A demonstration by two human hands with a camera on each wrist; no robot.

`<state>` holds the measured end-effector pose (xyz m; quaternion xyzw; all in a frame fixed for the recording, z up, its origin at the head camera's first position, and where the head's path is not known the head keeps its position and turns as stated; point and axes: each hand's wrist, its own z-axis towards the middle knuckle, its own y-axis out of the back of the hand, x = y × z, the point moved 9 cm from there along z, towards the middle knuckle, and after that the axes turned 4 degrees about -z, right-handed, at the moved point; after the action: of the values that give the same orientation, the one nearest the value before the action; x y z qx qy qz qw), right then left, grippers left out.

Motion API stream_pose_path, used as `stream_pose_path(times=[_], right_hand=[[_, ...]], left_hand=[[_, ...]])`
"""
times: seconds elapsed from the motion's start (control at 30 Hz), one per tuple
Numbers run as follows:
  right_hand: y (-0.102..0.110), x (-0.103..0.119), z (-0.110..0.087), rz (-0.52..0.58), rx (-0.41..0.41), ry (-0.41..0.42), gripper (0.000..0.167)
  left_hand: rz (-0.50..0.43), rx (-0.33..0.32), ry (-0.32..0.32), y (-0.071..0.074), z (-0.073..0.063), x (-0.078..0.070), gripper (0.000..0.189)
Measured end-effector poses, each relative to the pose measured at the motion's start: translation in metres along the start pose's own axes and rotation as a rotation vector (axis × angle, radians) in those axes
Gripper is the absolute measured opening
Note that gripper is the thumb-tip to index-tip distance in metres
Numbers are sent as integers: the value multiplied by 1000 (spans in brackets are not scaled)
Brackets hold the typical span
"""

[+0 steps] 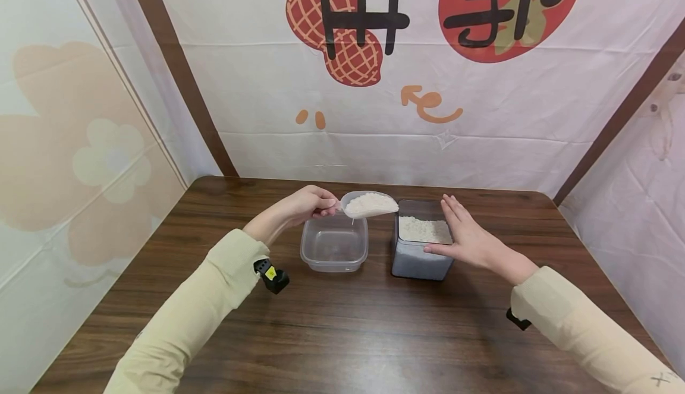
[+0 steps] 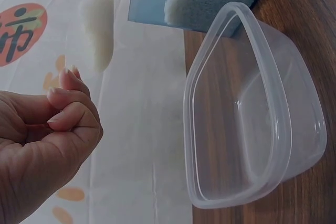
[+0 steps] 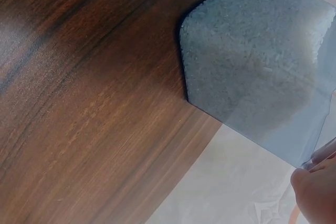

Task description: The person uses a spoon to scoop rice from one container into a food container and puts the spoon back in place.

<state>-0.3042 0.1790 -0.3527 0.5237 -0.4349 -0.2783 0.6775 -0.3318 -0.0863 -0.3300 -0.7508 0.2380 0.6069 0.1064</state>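
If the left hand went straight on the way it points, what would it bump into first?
Probably the rice container, which the scoop in the left hand points toward. Depth is unclear, though: the scoop may sit high enough to pass over and meet the right hand instead.

A clear scoop [image 1: 349, 197] heaped with white rice [image 1: 370, 204] hangs nearly level, mouth toward three o'clock, at one o'clock from an upright, open-topped clear plastic tub [image 1: 334, 265]. At the tub's three o'clock, apart from it, a bluish see-through bin [image 1: 423, 264] stands uncovered, part-filled with rice [image 1: 424, 229].
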Motion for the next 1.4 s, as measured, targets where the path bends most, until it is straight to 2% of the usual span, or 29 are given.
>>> stream_pose_path(times=[0.37, 1.03, 1.4], right_hand=[[-2, -2, -2, 2, 22, -23, 110], [-3, -5, 0, 12, 1, -32, 107], [-4, -5, 0, 26, 4, -40, 108]], left_hand=[[-10, -25, 20, 12, -7, 5, 26], [-26, -45, 3, 34, -19, 15, 26], [-25, -54, 33, 44, -24, 30, 27]])
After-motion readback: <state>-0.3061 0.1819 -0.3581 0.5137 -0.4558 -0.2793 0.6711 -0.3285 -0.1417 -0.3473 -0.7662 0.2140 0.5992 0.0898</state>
